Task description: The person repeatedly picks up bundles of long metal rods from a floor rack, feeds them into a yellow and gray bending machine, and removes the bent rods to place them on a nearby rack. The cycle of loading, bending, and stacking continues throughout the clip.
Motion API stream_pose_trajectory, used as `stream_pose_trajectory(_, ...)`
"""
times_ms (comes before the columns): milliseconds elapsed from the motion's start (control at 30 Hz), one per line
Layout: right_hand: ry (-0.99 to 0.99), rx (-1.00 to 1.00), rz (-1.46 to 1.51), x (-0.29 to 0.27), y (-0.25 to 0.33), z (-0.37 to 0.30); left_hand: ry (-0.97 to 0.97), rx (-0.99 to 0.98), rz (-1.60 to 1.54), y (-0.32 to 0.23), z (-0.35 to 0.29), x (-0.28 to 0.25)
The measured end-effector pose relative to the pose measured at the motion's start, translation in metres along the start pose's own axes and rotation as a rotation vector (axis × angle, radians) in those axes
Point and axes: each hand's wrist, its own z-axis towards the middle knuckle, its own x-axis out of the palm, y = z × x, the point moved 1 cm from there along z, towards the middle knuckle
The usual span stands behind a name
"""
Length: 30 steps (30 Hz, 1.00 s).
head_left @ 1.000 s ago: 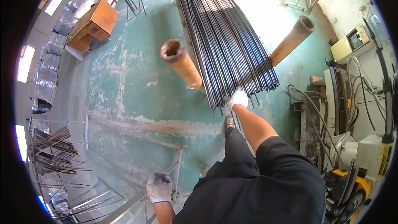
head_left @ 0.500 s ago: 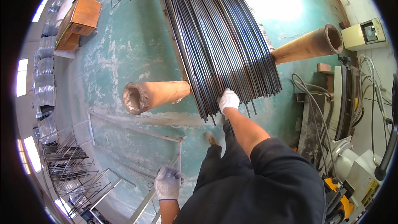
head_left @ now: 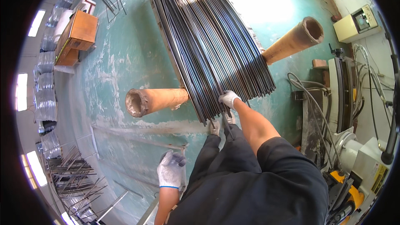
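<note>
A wide layer of long dark metal rods [head_left: 221, 46] stretches away from me, its near ends uneven. My right hand [head_left: 229, 98], in a white glove, is closed around a metal rod [head_left: 227, 126] at the near edge. This rod sticks out past the other ends toward my legs; whether more than one is in the grip I cannot tell. Off to the left, my left hand [head_left: 171, 168] hangs apart from the rods in a white glove with a grey palm. Its fingers are loosely bent and spaced, with nothing visible in them.
Rusty pipes jut out on the left [head_left: 157, 101] and right [head_left: 293, 41] of the rods. Machinery with hoses [head_left: 323, 96] lines the right side. A wooden cabinet [head_left: 83, 29] stands far left, and a heap of thin rods [head_left: 73, 171] lies nearer. A metal frame [head_left: 137, 135] is low on the left.
A rod in my right hand now reaches farther out toward my body. My left hand has risen slightly and its fingers have turned. The view has shifted a little.
</note>
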Motion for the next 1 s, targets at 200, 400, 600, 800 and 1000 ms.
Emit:
stream_pose_trajectory(200, -0.029, -0.138, 0.164, 0.005, 0.021, -0.061, 0.111, -0.062, 0.048, 0.002, 0.015, -0.001)
stream_pose_trajectory(400, -0.186, -0.192, 0.020, -0.006, 0.038, -0.095, 0.229, -0.052, 0.101, -0.015, 0.032, -0.002)
stream_pose_trajectory(600, -0.374, -0.099, -0.187, -0.007, 0.020, -0.210, 0.401, -0.093, 0.356, 0.011, 0.053, 0.014)
stream_pose_trajectory(800, -0.495, 0.277, -0.403, 0.037, -0.150, -0.456, 0.681, -0.174, 0.554, 0.070, 0.103, 0.084)
stream_pose_trajectory(1000, -0.502, 0.746, -0.491, 0.129, -0.327, -0.690, 0.838, -0.484, 0.303, 0.123, 0.143, 0.167)
